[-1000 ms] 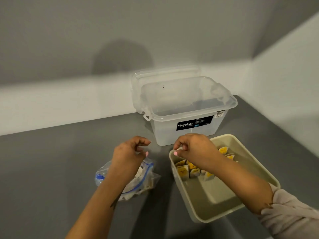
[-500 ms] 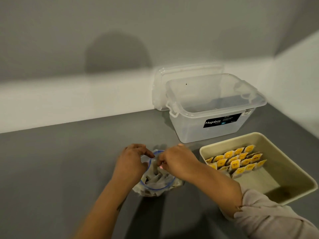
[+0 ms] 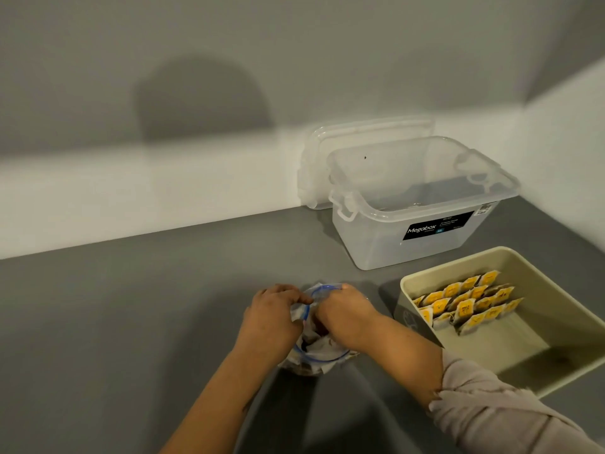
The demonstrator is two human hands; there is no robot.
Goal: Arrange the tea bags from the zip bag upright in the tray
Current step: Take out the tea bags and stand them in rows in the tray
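A clear zip bag (image 3: 316,350) with a blue seal stands open on the grey counter, with pale tea bags inside. My left hand (image 3: 270,319) pinches the bag's left rim and holds the mouth open. My right hand (image 3: 343,314) reaches down into the mouth; its fingertips are hidden inside, so whether they hold a tea bag cannot be seen. To the right sits a beige tray (image 3: 553,362). Several tea bags (image 3: 465,306) with yellow tags stand upright in rows at its far end.
A clear lidless Megabox storage box (image 3: 415,231) stands behind the tray, with its lid (image 3: 360,136) leaning against the wall behind it. White walls meet in a corner at the right. The grey counter (image 3: 131,322) stretches out to the left.
My right hand has left the tray, crossed to the zip bag and gone into its mouth. My left hand took hold of the bag's rim. The view swung left.
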